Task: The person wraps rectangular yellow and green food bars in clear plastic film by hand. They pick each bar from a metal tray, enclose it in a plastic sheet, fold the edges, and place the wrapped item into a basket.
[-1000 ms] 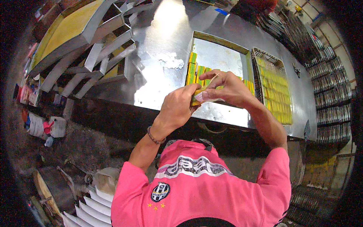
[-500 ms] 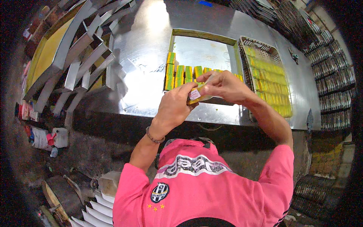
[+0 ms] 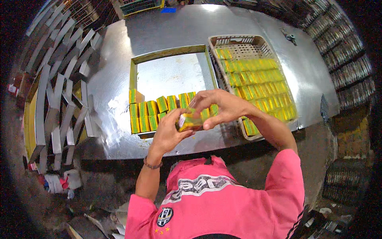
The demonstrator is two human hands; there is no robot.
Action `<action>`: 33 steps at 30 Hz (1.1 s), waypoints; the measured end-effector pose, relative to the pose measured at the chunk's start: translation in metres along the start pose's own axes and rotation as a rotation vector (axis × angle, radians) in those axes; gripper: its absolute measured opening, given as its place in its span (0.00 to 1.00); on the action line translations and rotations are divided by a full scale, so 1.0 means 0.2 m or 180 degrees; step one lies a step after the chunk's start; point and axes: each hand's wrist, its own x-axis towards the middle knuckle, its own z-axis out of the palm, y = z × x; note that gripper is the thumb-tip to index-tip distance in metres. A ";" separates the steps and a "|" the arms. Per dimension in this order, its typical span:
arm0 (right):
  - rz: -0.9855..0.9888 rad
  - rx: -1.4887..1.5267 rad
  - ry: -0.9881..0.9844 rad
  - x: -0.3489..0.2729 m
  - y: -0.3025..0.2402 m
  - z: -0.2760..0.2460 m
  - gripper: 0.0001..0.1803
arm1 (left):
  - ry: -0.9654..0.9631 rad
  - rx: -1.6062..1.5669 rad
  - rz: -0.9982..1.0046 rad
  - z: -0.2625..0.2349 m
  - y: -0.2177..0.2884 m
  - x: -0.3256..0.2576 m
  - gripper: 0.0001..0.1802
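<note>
My left hand [image 3: 169, 133] grips a yellow-and-green block [image 3: 190, 120], which looks like a layered cake slice with a white label at its left end. Blur hides whether clear wrapping covers it. Curled over the block from the right, my right hand [image 3: 223, 107] has its fingertips at the top and its thumb by the right end. Behind both hands lies a square metal tray [image 3: 132, 73], with similar slices [image 3: 149, 115] in rows along its near side. Some slices are hidden by my hands.
Right of the tray stands a beige plastic crate [image 3: 267, 51] holding rows of yellow-green packs [image 3: 258, 81]. Empty metal trays [image 3: 59, 115] are stacked at the left. Dark stacked racks [image 3: 350, 55] line the right side. A small dark tool [image 3: 288, 36] lies on the metal table [image 3: 179, 26].
The view has shifted, so the tray and crate appear lower and further left. My right hand has opened wider around the block, and its thumb has come down by the right end.
</note>
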 end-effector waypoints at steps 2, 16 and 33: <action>0.0471 -0.0027 0.0125 -0.08 0.11 -0.05 0.16 | -0.0090 -0.0644 -0.0400 0.07 0.03 0.09 0.42; 0.1919 -0.2619 0.3020 -0.42 1.05 -1.24 0.18 | 0.1463 -0.1395 -0.1985 -0.01 -0.45 -0.33 0.41; 0.3319 -0.2550 0.1090 -0.32 1.39 -1.24 0.36 | 0.2075 -0.0590 -0.2494 -0.15 -0.72 -0.76 0.25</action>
